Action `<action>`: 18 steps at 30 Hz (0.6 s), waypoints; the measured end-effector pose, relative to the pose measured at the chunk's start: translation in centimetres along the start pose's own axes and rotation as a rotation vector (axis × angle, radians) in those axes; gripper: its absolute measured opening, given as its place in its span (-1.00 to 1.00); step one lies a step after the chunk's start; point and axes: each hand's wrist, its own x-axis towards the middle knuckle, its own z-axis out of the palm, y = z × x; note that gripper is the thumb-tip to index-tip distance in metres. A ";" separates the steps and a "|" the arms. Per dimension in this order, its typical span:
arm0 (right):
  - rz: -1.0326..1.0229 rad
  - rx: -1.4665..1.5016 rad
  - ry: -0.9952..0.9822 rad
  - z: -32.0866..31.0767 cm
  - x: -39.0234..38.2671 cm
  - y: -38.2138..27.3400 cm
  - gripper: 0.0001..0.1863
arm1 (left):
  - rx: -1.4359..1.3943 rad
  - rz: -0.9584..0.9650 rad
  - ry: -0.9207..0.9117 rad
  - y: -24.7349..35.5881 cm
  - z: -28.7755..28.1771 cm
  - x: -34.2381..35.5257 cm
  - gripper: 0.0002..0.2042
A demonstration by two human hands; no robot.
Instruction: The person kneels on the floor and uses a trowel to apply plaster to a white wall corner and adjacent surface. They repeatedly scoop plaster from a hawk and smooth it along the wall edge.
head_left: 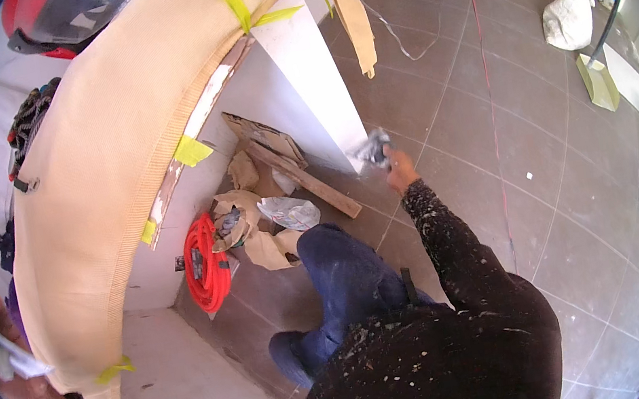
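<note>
"Right hand?"
"Closed round a blurred scraper, at the white partition's near end. Light and stiff, I'd guess; grip the handle!"
"Left hand?"
"Far left, curled on a pale plate, probably thin, slippery: pinch its edge, beside the covered desk!"

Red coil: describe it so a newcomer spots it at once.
Start at the large, curved, tan-covered counter. Below it, at the foot of the white wall, sits the red coil; its bright loops set it apart from the tan paper beside it.
</note>
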 end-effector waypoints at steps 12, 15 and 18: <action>-0.109 1.039 -0.244 14.6 14.0 -20.6 -0.69 | -0.216 -0.175 -0.173 -4.6 -1.7 3.1 -0.47; 0.027 0.695 -0.043 11.7 14.4 -14.4 -0.72 | -0.371 -0.357 -0.176 -4.3 -0.6 2.6 -0.42; 0.191 0.403 0.092 7.0 6.7 -4.3 -0.49 | 0.891 -0.234 0.192 -4.3 0.0 1.9 -0.37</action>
